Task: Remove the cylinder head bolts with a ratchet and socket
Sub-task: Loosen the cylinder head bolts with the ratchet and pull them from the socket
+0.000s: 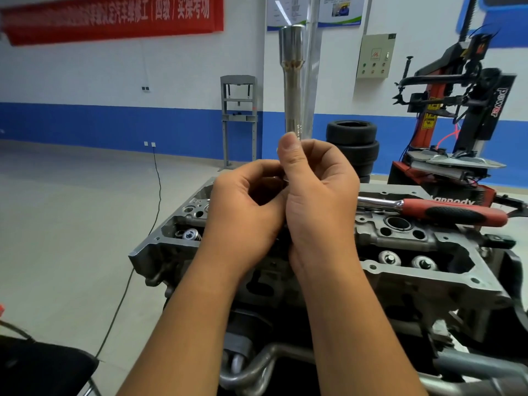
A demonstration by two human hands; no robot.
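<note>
My right hand (317,190) grips the lower end of a long chrome extension bar (293,110) held upright, its wide socket end (292,42) pointing up. My left hand (245,207) is curled against the bar's bottom end, fingers pinching something small that stays hidden. Both hands hover above the grey aluminium cylinder head (400,252). A ratchet with a red and black handle (445,211) lies across the head's far right side, apart from my hands. Valve springs (405,260) show inside the head.
A red and black tyre changer (457,110) stands behind the engine on the right, with stacked tyres (353,147) beside it. A grey press frame (238,118) is against the blue and white wall. A black cable (143,238) runs over the floor at left. Metal pipes (257,370) sit below the head.
</note>
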